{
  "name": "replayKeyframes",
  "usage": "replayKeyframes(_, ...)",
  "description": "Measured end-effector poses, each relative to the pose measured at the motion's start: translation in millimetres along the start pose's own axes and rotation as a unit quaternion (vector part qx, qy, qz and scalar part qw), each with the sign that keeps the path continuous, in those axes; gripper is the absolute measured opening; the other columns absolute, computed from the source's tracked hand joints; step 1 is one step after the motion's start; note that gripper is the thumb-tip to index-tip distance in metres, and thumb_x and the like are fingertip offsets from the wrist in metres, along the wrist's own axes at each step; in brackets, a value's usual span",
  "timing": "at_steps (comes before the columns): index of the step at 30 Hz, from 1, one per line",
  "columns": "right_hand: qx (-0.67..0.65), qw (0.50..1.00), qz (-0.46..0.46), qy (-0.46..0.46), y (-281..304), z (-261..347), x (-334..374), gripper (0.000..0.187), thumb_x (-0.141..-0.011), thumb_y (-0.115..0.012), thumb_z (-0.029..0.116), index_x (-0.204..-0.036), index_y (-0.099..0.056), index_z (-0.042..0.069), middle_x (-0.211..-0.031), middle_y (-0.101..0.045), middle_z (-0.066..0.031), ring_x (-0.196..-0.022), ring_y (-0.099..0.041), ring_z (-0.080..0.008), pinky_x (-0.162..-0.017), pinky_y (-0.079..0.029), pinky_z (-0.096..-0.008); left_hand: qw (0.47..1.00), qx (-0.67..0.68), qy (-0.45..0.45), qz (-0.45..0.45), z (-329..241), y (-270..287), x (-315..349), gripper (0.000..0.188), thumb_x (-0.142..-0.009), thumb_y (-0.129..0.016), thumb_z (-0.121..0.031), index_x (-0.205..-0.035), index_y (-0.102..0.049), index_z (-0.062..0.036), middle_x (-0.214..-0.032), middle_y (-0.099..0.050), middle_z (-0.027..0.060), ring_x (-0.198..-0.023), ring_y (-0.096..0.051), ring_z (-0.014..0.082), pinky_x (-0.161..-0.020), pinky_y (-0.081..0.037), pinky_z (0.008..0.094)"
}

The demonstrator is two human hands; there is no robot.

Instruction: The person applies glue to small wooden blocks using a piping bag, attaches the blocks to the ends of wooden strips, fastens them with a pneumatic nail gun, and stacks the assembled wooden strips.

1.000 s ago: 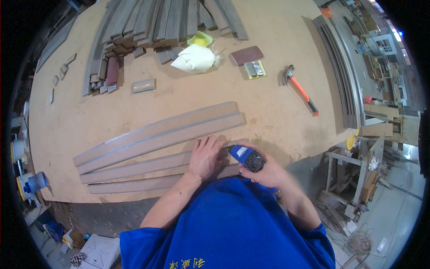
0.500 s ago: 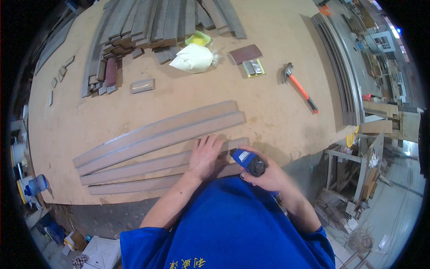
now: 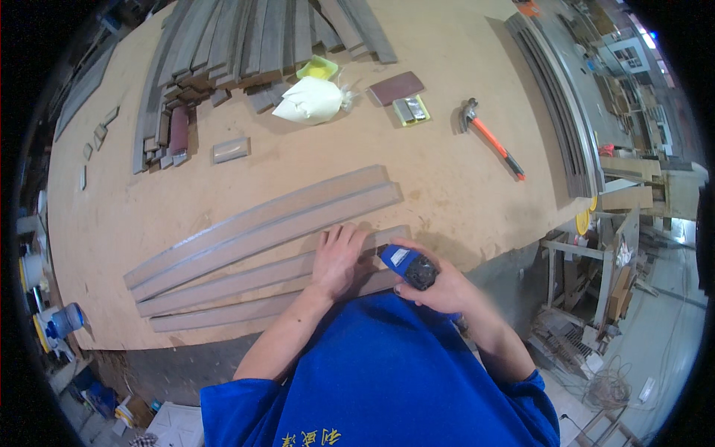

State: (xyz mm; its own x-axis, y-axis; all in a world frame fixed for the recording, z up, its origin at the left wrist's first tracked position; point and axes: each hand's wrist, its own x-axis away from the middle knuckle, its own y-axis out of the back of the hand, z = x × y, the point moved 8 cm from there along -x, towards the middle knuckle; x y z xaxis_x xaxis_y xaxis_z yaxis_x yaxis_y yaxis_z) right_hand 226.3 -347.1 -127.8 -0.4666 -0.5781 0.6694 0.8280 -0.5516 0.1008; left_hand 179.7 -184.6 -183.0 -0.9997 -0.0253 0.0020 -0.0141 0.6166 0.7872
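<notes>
Four-sided long wooden strips with grey edges lie fanned out on the tabletop in front of me. My left hand (image 3: pixel 337 261) lies over one of the nearer strips (image 3: pixel 238 286), its fingers curved across it and holding it down. Wrapped round a blue power drill (image 3: pixel 402 262) with a black rear end is my right hand (image 3: pixel 445 287). The drill's front points left at the right part of that same strip; its tip is too small and dark to make out. Beyond my left hand, two more strips (image 3: pixel 268 228) rest close together. The nearest strip (image 3: pixel 223 316) partly passes beneath my left forearm.
An orange-handled claw hammer (image 3: pixel 493 140) lies to the right. Farther off are a white bag (image 3: pixel 309 102), a brown sanding sheet (image 3: pixel 395 88), a small box of metal pieces (image 3: pixel 411 110) and stacked boards (image 3: pixel 246 41). More boards (image 3: pixel 555 104) line the table's right edge.
The whole view has shifted slightly, so the table's things appear a little farther left. My hands keep nearly the same pose on the strip and the drill.
</notes>
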Motion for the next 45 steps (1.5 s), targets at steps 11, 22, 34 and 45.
replayKeyframes(11,0.029,0.998,-0.009,0.059,-2,7,0,0.078,-0.085,-0.077,0.004,-0.155,-0.046,0.021,-0.099,-0.069,-0.004,-0.08,-0.064,-0.0102,-0.07,-0.056,-0.028,1.0,-0.012,-0.009,-0.001,-1,1,0,0.053,-0.08,-0.076,-0.028,-0.128,-0.061,-0.0085,-0.12,-0.058,0.0122,-0.116,-0.054,0.0348,-0.094,-0.044,0.0472)
replayKeyframes(22,0.055,0.998,-0.02,0.011,-1,9,2,0.075,-0.084,-0.08,0.022,-0.151,-0.047,0.014,-0.14,-0.063,-0.0141,-0.129,-0.062,-0.0281,-0.109,-0.048,-0.0385,1.0,-0.012,-0.002,0.017,-1,1,-1,0.06,-0.077,-0.081,-0.028,-0.13,-0.059,-0.0087,-0.122,-0.058,0.0116,-0.118,-0.053,0.0348,-0.095,-0.044,0.0476)
replayKeyframes(34,0.17,0.932,-0.316,0.049,123,11,-7,0.074,-0.084,-0.077,0.018,-0.152,-0.046,0.014,-0.137,-0.059,-0.0193,-0.128,-0.059,-0.037,-0.109,-0.047,-0.0422,0.998,0.008,0.051,0.039,2,3,1,0.055,-0.079,-0.081,-0.022,-0.129,-0.062,-0.0094,-0.123,-0.059,0.0133,-0.121,-0.054,0.0351,-0.102,-0.046,0.0463)
replayKeyframes(45,-0.224,0.968,-0.001,0.115,40,-18,-7,0.058,-0.096,-0.072,0.016,-0.15,-0.05,0.008,-0.114,-0.069,-0.0067,-0.107,-0.062,-0.0135,-0.092,-0.052,-0.0313,0.882,0.327,0.151,0.305,-17,52,-11,0.048,-0.097,-0.073,-0.028,-0.135,-0.062,-0.0011,-0.124,-0.068,0.0149,-0.114,-0.065,0.0245,-0.096,-0.052,0.0383)
